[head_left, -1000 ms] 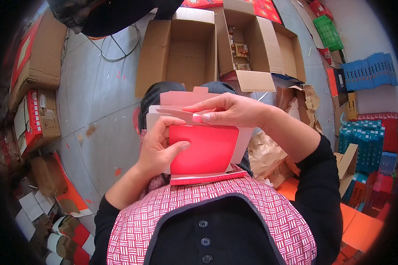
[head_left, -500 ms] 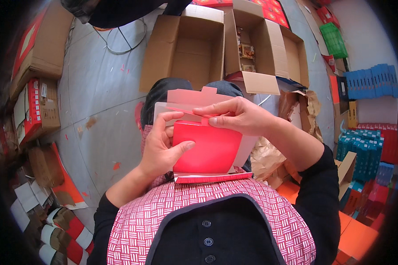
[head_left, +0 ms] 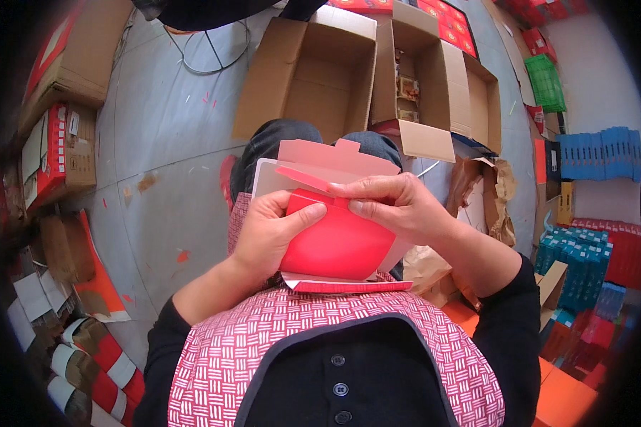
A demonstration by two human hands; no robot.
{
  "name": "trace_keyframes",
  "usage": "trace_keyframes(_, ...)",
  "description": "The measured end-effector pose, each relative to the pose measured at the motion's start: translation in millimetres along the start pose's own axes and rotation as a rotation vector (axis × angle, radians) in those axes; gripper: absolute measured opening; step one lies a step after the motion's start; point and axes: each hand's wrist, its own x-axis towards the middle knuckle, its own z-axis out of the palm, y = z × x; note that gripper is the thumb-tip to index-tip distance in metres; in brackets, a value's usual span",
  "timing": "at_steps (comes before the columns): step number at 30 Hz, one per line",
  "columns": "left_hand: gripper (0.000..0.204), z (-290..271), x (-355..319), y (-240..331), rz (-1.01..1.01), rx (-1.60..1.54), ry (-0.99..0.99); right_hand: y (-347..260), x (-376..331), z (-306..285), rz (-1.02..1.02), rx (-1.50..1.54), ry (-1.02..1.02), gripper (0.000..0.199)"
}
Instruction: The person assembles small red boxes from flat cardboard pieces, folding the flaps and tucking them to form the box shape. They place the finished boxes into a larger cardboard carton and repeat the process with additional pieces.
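A red cardboard box (head_left: 338,245), partly folded, rests on my lap with its pale flaps spread around it. My left hand (head_left: 267,231) grips the box's upper left corner, its thumb lying on the red face and the fingers behind. With my right hand (head_left: 399,206) I pinch a small red flap at the top edge between thumb and fingers. A narrow red flap (head_left: 303,178) sticks out to the left from that pinch. Beyond it stands a pinkish panel with a tab (head_left: 317,153). Along the near side runs a red-and-white edge strip against my patterned apron (head_left: 263,324).
Open brown cartons (head_left: 327,75) stand ahead, one holding small packages (head_left: 407,87). Crumpled brown paper (head_left: 502,203) lies to the right, near stacks of blue boxes (head_left: 598,155) and teal boxes (head_left: 573,260). A green crate (head_left: 545,82) is far right. More cartons (head_left: 78,160) line the left.
My left thumb has moved up from the middle of the red face to its top edge, and the left fingers have closed behind the corner. The right hand keeps its pinch.
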Motion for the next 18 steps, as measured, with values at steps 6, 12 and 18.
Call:
trace_keyframes(6, 0.016, 2, -1, -2, 0.049, -0.010, 0.036, 4, -7, -7, 0.089, 0.136, -0.012, 0.023)
trace_keyframes(12, 0.016, 2, 2, -3, 0.064, 0.015, 0.037, 7, -8, -4, 0.029, 0.062, -0.010, 0.022)
trace_keyframes(18, 0.029, -12, 12, 5, 0.336, 0.363, 0.099, -1, -6, -3, -0.062, -0.121, 0.032, 0.025)
